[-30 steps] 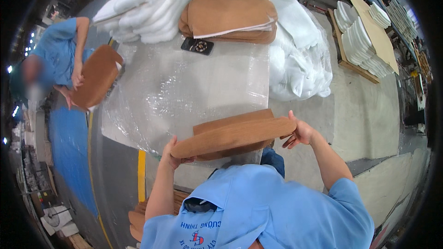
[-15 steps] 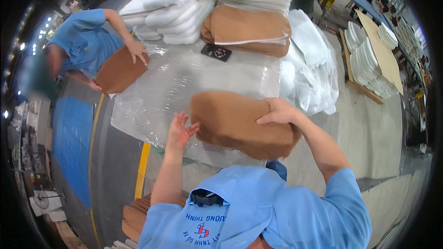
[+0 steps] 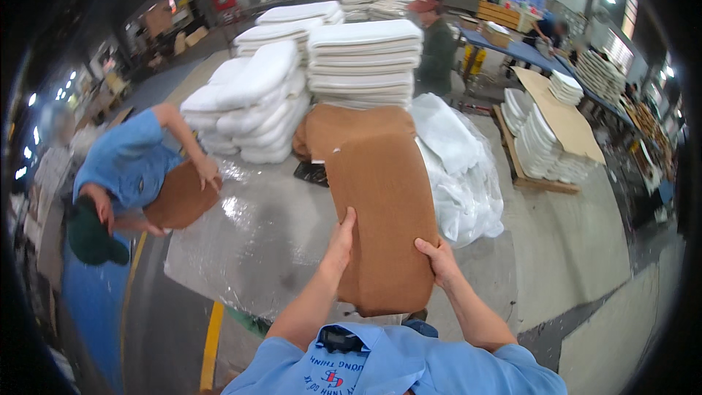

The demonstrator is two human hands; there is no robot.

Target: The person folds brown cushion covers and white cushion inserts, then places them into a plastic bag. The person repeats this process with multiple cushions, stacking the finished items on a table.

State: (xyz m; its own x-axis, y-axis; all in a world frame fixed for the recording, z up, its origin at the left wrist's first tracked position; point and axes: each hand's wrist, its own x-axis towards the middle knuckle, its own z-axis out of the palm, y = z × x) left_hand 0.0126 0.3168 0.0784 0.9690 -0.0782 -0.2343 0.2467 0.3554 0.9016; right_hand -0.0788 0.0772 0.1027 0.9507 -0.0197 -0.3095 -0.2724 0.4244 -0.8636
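Cushion (image 3: 384, 227), brown, now lies lengthwise; left hand (image 3: 340, 243), spread open before, and right hand (image 3: 440, 260) curl round its opposite edges.

Light-blue short-sleeved shirt (image 3: 446, 367) with red-and-blue emblem (image 3: 333, 378) and blue lettering (image 3: 334, 366).

One left hand (image 3: 341, 243) and one right hand (image 3: 439, 260) hold one cushion (image 3: 382, 219). Toward the bench's (image 3: 252, 260) far edge: one brown pile (image 3: 358, 121), one phone (image 3: 311, 173), at least three white stacks (image 3: 364, 62); right edge, one white bundle (image 3: 461, 183); left edge, one co-worker (image 3: 121, 164), one brown pad (image 3: 181, 196).
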